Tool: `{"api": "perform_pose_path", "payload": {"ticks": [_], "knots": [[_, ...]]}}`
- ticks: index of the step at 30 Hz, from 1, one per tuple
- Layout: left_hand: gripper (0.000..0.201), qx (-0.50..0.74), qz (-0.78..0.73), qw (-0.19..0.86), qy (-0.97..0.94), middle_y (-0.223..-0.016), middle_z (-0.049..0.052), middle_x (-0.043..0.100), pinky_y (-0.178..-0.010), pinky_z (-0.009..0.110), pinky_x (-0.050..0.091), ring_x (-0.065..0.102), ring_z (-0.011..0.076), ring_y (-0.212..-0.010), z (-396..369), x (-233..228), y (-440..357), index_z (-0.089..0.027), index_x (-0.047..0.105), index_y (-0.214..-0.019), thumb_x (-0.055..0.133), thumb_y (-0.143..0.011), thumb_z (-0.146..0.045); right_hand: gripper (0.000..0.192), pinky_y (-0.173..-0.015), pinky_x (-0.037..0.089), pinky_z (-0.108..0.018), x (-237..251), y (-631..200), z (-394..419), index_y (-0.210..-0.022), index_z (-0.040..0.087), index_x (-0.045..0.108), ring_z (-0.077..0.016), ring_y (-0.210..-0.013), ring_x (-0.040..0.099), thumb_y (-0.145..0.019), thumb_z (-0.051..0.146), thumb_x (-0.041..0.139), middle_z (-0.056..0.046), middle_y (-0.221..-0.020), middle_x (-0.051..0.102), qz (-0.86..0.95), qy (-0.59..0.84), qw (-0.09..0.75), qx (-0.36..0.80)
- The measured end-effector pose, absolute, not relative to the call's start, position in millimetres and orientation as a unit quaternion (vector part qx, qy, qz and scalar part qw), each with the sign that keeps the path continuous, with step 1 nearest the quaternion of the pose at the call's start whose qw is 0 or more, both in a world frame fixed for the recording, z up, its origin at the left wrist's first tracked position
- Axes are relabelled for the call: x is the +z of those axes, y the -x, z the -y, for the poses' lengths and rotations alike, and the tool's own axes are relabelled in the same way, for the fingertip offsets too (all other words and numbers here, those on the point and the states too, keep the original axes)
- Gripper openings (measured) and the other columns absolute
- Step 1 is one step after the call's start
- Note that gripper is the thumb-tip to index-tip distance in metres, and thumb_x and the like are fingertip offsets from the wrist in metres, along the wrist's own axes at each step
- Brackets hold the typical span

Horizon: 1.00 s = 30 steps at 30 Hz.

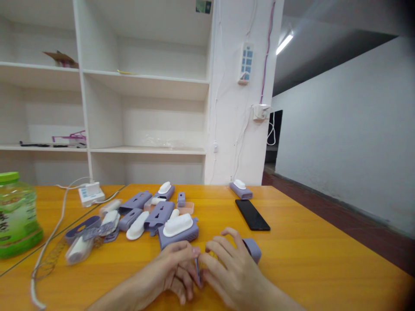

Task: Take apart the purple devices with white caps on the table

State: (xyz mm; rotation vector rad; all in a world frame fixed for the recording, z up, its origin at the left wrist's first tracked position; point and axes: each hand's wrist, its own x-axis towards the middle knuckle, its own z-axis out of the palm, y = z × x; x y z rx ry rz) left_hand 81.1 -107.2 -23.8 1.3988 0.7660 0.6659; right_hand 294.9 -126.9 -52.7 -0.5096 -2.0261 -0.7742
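Observation:
Near the front of the table, my left hand (173, 268) is closed on a thin purple plastic piece (197, 271), seen almost edge-on between thumb and fingers. My right hand (231, 270) has its fingers curled, with the thumb and index fingertips at the same piece; what they pinch is partly hidden. Just behind my right hand lies a purple casing (253, 249) with a dark opening, partly covered by the hand. Beyond my left hand rests a purple casing (182, 236) with a white oval part (178, 225) on top.
Several purple casings (160, 214) and white oval parts (138, 225) lie in a cluster at centre left. A black phone (252, 214) lies at right. A green-lidded jar (17, 216), a white cable (58, 226) and a power strip (91, 194) are at left. Shelves (145, 150) stand behind.

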Motion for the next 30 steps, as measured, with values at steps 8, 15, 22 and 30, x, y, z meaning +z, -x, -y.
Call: {"api": "perform_pose_path", "payload": {"ticks": [8,15,22,30], "knots": [[0.04,0.382,-0.336,0.253,-0.823,-0.099,0.003,0.062,-0.082,0.032,0.056,0.063,0.0165,-0.086,120,-23,-76,-0.023,0.052,-0.115,0.075,-0.083,-0.033,0.046,-0.095,0.038,-0.041,-52,-301,131,-0.14,0.02,0.045,-0.025,-0.104,0.058,-0.096,0.023,0.053,-0.008,-0.119,0.065,0.866,0.324,0.363,-0.117],[0.035,0.387,-0.356,0.336,-0.781,-0.088,0.002,0.063,-0.063,0.027,0.054,0.064,0.015,-0.07,109,-30,-80,-0.02,0.051,-0.106,0.07,-0.087,-0.042,0.018,-0.093,0.032,-0.041,-70,-299,112,-0.109,0.024,0.06,-0.0195,-0.085,0.06,-0.093,0.016,0.061,0.001,-0.093,0.068,0.831,0.312,0.438,-0.142],[0.032,0.419,-0.335,0.328,-0.778,-0.097,0.006,0.065,-0.063,0.028,0.055,0.066,0.0176,-0.078,110,-13,-78,-0.021,0.051,-0.11,0.062,-0.092,-0.045,0.013,-0.095,0.03,-0.044,-60,-303,115,-0.108,0.024,0.06,-0.0195,-0.085,0.06,-0.096,0.019,0.058,0.0,-0.094,0.069,0.816,0.31,0.455,-0.179],[0.05,0.46,-0.405,-0.054,-0.788,-0.134,0.007,0.056,-0.098,0.043,0.049,0.058,0.0265,-0.115,67,5,-28,-0.03,0.044,-0.139,0.06,-0.093,-0.041,0.027,-0.107,0.029,-0.046,-53,-309,120,-0.126,0.03,0.057,-0.02,-0.105,0.059,-0.099,0.028,0.056,-0.001,-0.113,0.066,0.866,0.309,0.381,-0.097]]}}
